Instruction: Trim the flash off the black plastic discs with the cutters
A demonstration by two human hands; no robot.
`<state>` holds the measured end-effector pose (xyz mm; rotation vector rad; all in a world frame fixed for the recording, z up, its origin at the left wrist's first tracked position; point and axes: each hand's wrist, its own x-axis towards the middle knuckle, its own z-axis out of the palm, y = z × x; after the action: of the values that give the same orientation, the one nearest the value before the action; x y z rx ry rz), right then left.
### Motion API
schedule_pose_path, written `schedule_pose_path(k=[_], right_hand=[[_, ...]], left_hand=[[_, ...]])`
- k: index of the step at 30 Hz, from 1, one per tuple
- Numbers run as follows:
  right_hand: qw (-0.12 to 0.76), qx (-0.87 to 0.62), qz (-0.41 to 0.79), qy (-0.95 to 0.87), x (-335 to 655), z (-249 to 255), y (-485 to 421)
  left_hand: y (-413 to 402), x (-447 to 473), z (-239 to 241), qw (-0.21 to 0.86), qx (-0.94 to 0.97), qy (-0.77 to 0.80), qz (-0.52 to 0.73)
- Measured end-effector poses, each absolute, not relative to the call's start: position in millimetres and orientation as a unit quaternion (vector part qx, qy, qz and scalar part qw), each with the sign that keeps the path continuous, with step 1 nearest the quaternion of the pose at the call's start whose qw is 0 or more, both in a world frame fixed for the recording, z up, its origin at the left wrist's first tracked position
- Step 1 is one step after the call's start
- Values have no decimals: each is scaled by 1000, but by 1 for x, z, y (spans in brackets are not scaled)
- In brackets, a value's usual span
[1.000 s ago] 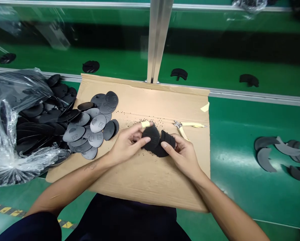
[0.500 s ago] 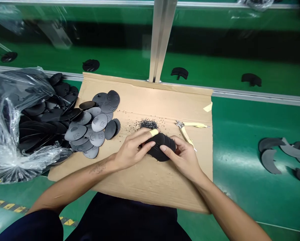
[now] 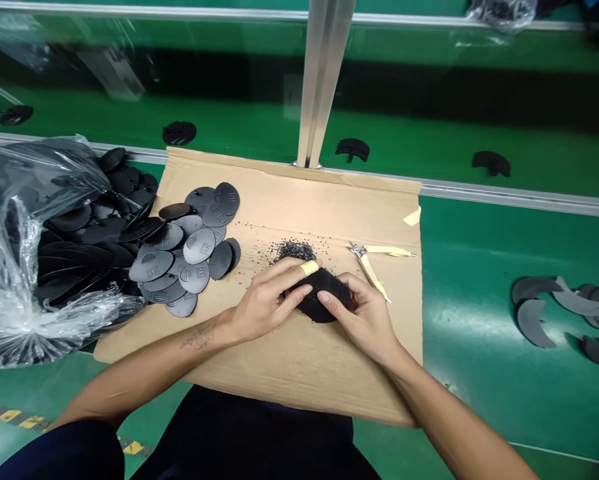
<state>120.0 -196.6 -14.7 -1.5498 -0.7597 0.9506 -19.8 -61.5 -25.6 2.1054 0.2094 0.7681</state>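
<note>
"Pinching what, exactly?"

"The left hand [image 3: 272, 293] and the right hand [image 3: 362, 307] share a black part [image 3: 313, 307], held over the middle of the cardboard sheet [image 3: 299, 373]. Whether it is one piece or several together, I cannot tell."

"How are the fingers set?"

"Both sets are closed on it: each thumb lies on the near face, the other fingers curl behind, partly hidden. Gripping from opposite sides probably keeps it steady. One left finger wears yellow tape [image 3: 309, 268], perhaps as padding."

"And why the cardboard?"

"I would guess it protects the bench [image 3: 469, 267] and catches the black crumbs [image 3: 297, 251], heaped just beyond the left hand."

"The cutters [image 3: 360, 252]?"

"Lying with handles spread near the right hand, touched by neither; that spot suits an easy reach."

"What's on the left?"

"Dark discs [image 3: 179, 253] overlapping on the cardboard, beside a clear plastic bag [image 3: 24, 227] with more discs. Keeping them there seems to give the hands room. Curved pieces [image 3: 532, 323] lie well apart, to the right."
</note>
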Motion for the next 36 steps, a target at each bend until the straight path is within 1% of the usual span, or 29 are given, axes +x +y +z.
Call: schedule_pose_path(k=[2,6,8,11,16,18,20,23,26,36], right_hand=[[554,-661,387,-326,120,-14,-197],[560,-659,368,-342,119,-13,-197],[556,-658,364,-354,119,-14,-198],[537,-664,351,-384,121,-17,-200],[470,-678,331,-458,127,-13,-202],[458,-676,318,-482,129,-10,-203],[461,-671,289,-503,129,-9,-204],[490,-652,219,-536,128,-12,-206],[508,-627,176,-563,127,-18,-208],[490,-615,156,-598,129,-20,-206]], left_hand=[[-63,-20,-27,452,836,105,293],[-63,-20,-28,533,796,169,231],[-62,-19,-26,552,788,172,212],[-59,-19,-23,525,809,143,222],[-57,-21,-21,469,847,74,240],[-57,-22,-22,453,855,56,246],[-56,-22,-22,449,854,52,256],[-55,-23,-20,472,833,55,284],[-53,-21,-17,481,817,28,316],[-49,-22,-19,380,867,-4,321]])
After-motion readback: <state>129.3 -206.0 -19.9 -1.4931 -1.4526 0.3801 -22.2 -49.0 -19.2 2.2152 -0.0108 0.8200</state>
